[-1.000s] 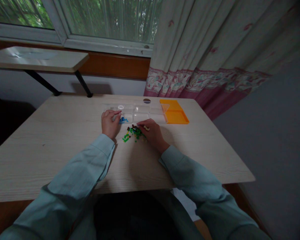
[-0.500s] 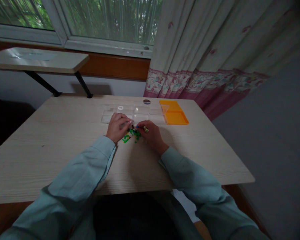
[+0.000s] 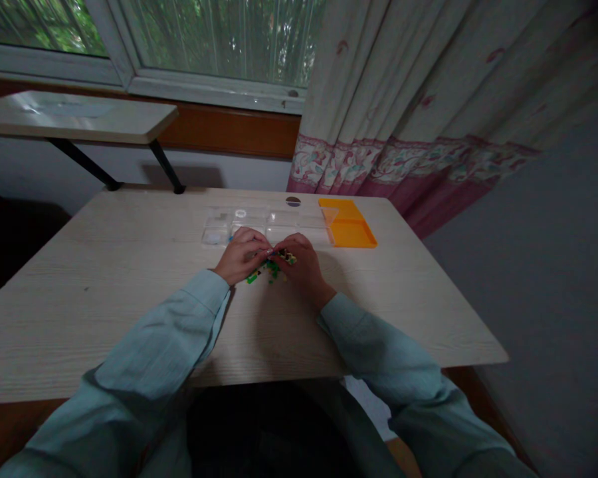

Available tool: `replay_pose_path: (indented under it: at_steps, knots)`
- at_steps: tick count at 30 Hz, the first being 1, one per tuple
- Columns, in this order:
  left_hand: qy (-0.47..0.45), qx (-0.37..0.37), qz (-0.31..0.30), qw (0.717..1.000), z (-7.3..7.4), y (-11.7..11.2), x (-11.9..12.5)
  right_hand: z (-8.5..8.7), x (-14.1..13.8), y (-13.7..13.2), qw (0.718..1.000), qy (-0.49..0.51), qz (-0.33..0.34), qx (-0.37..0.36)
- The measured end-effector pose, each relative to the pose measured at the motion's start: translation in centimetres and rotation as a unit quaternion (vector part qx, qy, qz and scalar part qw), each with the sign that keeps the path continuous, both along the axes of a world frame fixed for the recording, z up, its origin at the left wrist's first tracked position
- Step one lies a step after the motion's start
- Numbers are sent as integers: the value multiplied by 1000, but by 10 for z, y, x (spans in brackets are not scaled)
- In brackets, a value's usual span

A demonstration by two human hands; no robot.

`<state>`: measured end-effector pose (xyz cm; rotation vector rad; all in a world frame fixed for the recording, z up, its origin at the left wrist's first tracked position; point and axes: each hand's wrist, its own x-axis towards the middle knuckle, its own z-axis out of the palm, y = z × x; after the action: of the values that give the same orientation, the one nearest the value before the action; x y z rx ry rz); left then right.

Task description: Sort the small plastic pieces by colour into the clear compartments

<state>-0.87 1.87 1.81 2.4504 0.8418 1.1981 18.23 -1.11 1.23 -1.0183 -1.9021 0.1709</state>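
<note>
Table (image 3: 129,279) carries one clear compartmented tray (image 3: 282,227), long axis left–right near the far edge, its right end overlapping one orange tray (image 3: 351,224) in view. Two hands, left (image 3: 243,255) and right (image 3: 303,265), fingertips together just before the clear tray: right grips one cream-and-brown cluster (image 3: 290,257), long axis slanting down rightward; left's fingers curled, contents undeterminable. Beneath both, loose bricks (image 3: 273,269), mostly green, too small to count.

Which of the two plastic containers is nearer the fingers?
The transparent compartmented plastic tray, just beyond the fingers; the orange rectangular plastic tray lies farther right.
</note>
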Motion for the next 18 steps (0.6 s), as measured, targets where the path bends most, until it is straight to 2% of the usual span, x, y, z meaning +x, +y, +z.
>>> replay_pose_path:
  at_steps: [15, 18]
  knots:
    - [-6, -29, -28, 999, 2, -1, 2, 0, 0, -1, 999, -39, -23, -10]
    - [-8, -19, -10, 1000, 0, 0, 2, 2, 3, 0, 999, -44, -21, -10]
